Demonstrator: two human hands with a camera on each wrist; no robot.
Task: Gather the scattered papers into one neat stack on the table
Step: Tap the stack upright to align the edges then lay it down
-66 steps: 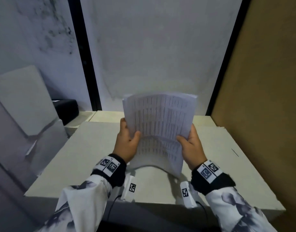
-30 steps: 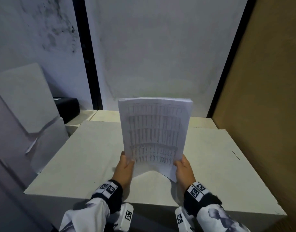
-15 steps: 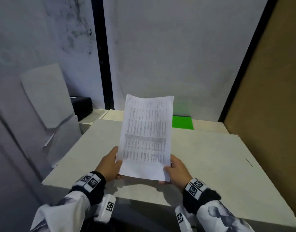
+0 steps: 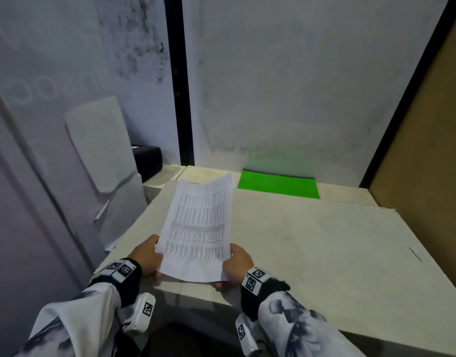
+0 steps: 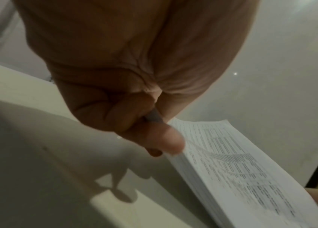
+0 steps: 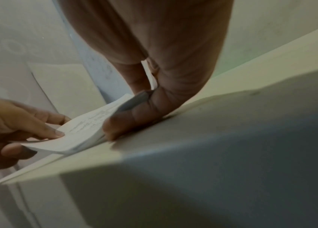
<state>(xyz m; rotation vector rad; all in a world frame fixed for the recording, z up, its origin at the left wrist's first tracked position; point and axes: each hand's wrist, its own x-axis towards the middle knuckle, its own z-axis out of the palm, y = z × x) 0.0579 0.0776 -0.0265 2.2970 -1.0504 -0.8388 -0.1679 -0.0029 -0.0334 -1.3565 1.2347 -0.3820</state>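
Head view: printed paper stack pinched at its near corners by left hand and right hand, low over the table near its front edge. Wrist views: thumbs on top, fingers beneath; best lowered flat, edges kept flush, both grips released together.

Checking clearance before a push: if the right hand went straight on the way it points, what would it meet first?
Right hand meets only bare table; probably the wall beyond, depth unclear.

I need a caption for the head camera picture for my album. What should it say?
Two hands, left and right, hold a printed white paper stack low over the pale table, near its front edge.
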